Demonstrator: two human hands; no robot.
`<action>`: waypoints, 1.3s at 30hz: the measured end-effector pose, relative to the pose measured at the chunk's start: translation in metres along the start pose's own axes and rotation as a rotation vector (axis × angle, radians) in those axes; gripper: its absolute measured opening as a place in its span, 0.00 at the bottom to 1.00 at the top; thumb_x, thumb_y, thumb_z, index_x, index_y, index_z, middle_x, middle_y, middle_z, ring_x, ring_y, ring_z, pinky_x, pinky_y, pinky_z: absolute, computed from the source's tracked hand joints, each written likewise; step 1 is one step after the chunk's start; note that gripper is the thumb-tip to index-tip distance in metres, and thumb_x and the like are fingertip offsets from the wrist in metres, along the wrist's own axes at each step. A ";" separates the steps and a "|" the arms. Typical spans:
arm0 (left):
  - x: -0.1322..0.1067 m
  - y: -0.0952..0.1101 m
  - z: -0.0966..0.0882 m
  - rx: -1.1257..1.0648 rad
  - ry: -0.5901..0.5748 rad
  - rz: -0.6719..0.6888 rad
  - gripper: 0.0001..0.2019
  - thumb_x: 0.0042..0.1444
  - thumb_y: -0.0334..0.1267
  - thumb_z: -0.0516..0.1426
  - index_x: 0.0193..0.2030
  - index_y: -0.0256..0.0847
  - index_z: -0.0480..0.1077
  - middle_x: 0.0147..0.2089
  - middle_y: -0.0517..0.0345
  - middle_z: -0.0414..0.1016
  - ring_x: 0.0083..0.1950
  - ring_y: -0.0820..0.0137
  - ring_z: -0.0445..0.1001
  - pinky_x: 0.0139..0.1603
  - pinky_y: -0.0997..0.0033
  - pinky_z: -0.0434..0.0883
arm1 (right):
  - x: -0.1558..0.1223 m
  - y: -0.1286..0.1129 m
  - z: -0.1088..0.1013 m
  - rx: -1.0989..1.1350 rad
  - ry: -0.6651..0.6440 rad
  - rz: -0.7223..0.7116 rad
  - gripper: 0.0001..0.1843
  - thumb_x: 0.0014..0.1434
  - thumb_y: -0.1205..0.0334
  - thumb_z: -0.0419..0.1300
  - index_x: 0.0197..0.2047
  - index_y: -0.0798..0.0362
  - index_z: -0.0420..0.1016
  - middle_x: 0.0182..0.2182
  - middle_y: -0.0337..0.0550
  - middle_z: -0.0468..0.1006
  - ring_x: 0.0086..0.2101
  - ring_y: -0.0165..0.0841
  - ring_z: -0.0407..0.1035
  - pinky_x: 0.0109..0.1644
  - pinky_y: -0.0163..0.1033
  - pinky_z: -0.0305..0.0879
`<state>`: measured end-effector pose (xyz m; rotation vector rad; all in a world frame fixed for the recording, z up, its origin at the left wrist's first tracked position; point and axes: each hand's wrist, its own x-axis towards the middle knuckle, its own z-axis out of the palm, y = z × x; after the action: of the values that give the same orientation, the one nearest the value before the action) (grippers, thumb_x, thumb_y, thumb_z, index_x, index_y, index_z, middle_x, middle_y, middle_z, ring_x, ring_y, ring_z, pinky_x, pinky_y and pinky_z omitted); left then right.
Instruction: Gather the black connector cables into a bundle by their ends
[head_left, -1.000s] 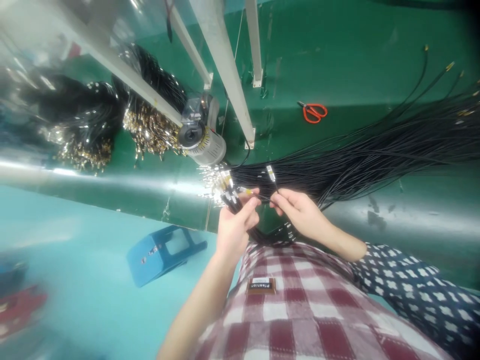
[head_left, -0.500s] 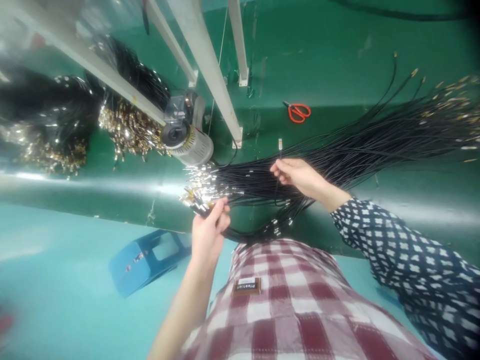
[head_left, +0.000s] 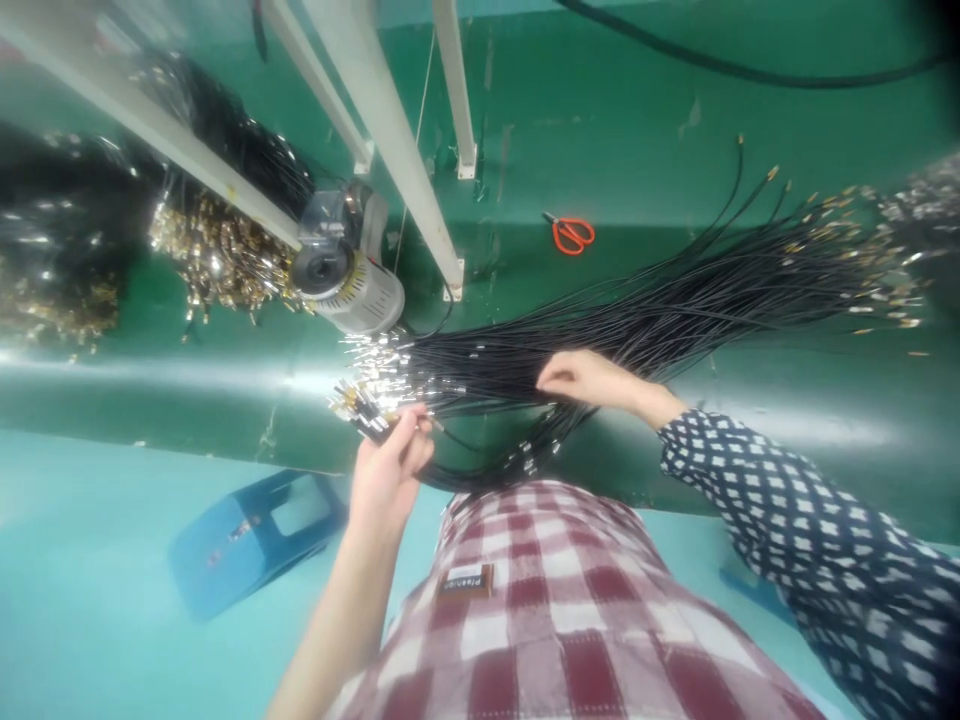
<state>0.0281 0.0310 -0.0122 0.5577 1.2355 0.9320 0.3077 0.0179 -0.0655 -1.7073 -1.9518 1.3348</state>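
My left hand [head_left: 390, 462] is closed around a bunch of black cables [head_left: 487, 472] near their ends. The metal-tipped connectors [head_left: 361, 408] stick out past its fingers to the left. One single cable curves away from the fingertips on the right. My right hand [head_left: 581, 378] is closed with thumb and fingers together, just above a wide bundle of black cables [head_left: 645, 300] lying across the green bench; what it pinches, if anything, is hidden. The bundle's silvery left ends [head_left: 379, 355] lie above my left hand.
A grey round-bodied device [head_left: 349, 275] stands beside white metal posts [head_left: 405, 150]. Orange-handled scissors [head_left: 573, 235] lie on the green bench [head_left: 637, 130]. More cable bundles with brassy ends [head_left: 217, 255] are at the left. A blue stool [head_left: 255, 540] stands below the bench edge.
The upright cable with a pale end that my right hand held is no longer visible there; that hand has dropped slightly toward me. The whole view has shifted a little to the right.
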 end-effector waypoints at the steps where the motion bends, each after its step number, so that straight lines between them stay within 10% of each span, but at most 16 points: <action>1: 0.000 0.000 0.000 0.005 -0.004 0.002 0.10 0.47 0.36 0.65 0.34 0.30 0.75 0.23 0.55 0.72 0.13 0.90 0.49 0.17 0.82 0.52 | 0.000 0.007 0.004 -0.138 0.007 0.008 0.09 0.59 0.61 0.57 0.39 0.52 0.79 0.39 0.42 0.78 0.36 0.32 0.72 0.40 0.35 0.65; 13: -0.001 -0.002 0.000 -0.006 -0.060 -0.002 0.10 0.46 0.37 0.65 0.33 0.33 0.76 0.22 0.57 0.71 0.14 0.89 0.50 0.19 0.81 0.54 | -0.008 0.025 0.031 -0.495 -0.039 -0.124 0.14 0.61 0.66 0.55 0.49 0.47 0.75 0.46 0.44 0.73 0.40 0.33 0.70 0.40 0.36 0.61; 23: -0.003 -0.002 0.001 -0.042 -0.113 -0.003 0.10 0.46 0.37 0.65 0.34 0.33 0.76 0.24 0.56 0.71 0.14 0.88 0.49 0.17 0.80 0.50 | 0.003 0.020 0.020 -0.513 -0.169 -0.241 0.08 0.58 0.68 0.57 0.38 0.50 0.77 0.40 0.44 0.76 0.36 0.34 0.71 0.35 0.36 0.58; 30: -0.007 0.000 0.000 -0.061 -0.171 -0.012 0.08 0.48 0.36 0.64 0.35 0.33 0.76 0.25 0.56 0.72 0.14 0.88 0.51 0.18 0.78 0.49 | 0.018 -0.029 0.024 -0.196 -0.115 -0.143 0.03 0.54 0.63 0.63 0.34 0.50 0.74 0.28 0.36 0.78 0.28 0.31 0.70 0.31 0.33 0.59; 39: -0.010 -0.002 0.000 -0.036 -0.171 0.002 0.10 0.48 0.36 0.64 0.37 0.33 0.76 0.25 0.58 0.70 0.15 0.87 0.50 0.19 0.76 0.46 | 0.032 -0.094 0.026 0.064 0.005 -0.383 0.03 0.54 0.63 0.63 0.32 0.53 0.75 0.27 0.38 0.77 0.27 0.28 0.69 0.31 0.32 0.61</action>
<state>0.0279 0.0214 -0.0086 0.5974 1.0636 0.8873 0.2172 0.0423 -0.0229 -1.2234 -2.0735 1.2310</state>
